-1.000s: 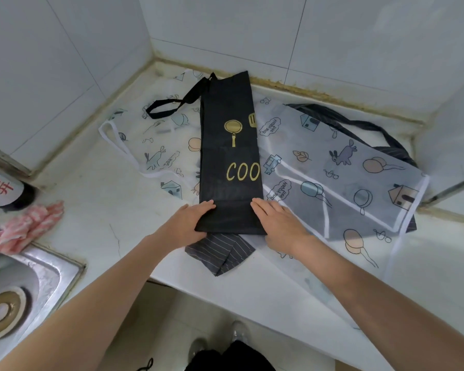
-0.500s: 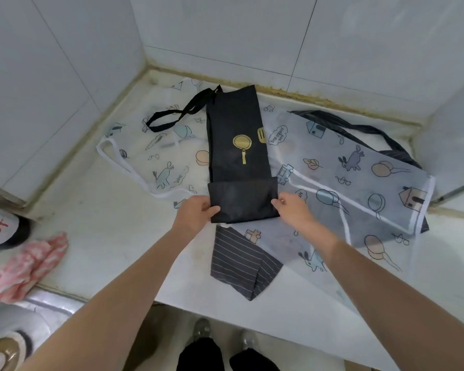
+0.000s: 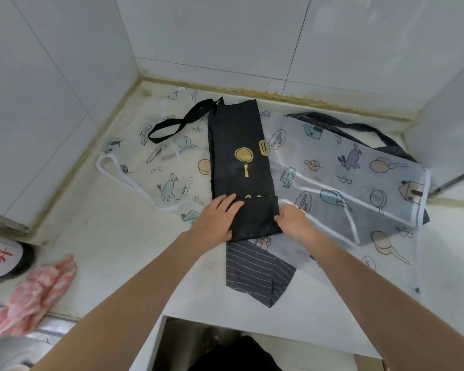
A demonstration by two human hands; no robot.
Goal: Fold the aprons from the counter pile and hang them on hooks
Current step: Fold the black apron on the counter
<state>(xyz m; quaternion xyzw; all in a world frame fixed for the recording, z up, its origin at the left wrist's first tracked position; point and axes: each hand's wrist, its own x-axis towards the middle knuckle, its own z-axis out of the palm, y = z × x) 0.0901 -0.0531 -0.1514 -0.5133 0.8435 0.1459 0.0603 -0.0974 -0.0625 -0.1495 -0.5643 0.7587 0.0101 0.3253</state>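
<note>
A black apron [image 3: 239, 159] with a gold pan print lies folded into a narrow strip on the counter, its strap loop [image 3: 177, 125] trailing to the back left. Its near end is turned up over the strip as a flap. My left hand [image 3: 219, 219] lies flat on the flap's left side, fingers straight. My right hand [image 3: 292, 223] holds the flap's right edge. Under the strip spreads a translucent apron [image 3: 359, 178] with cartoon prints, and beneath that a dark striped apron [image 3: 255, 274] pokes out toward me.
White tiled walls [image 3: 212, 36] close the corner at the back and left. A pink cloth [image 3: 35, 293] and a bottle [image 3: 0, 258] sit at the left by the sink. The counter edge [image 3: 292, 325] runs just below the striped apron.
Both hands lifted the black apron's near end and folded it up over the strip, hiding most of the gold lettering. The left hand now lies flat on the flap.
</note>
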